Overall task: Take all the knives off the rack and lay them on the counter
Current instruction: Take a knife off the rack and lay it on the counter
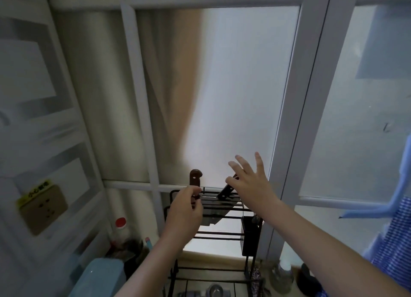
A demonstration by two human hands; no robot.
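Observation:
A black wire rack (222, 233) stands against the frosted window. Two knives sit in its top slots. The left knife (195, 178) has a brown handle that sticks straight up; my left hand (185, 210) is closed around the lower part of that handle. The right knife (224, 191) has a dark handle leaning to the right, its blade down among the wires. My right hand (249, 181) is spread open over that handle, fingers apart, holding nothing. Both blades are largely hidden by the rack and my hands.
A black utensil holder (251, 236) hangs on the rack's right side. A bottle with a red cap (120, 228) and a blue container (100, 276) stand at lower left. A wall socket (43, 208) is on the left. Blue striped cloth (395, 230) hangs at right.

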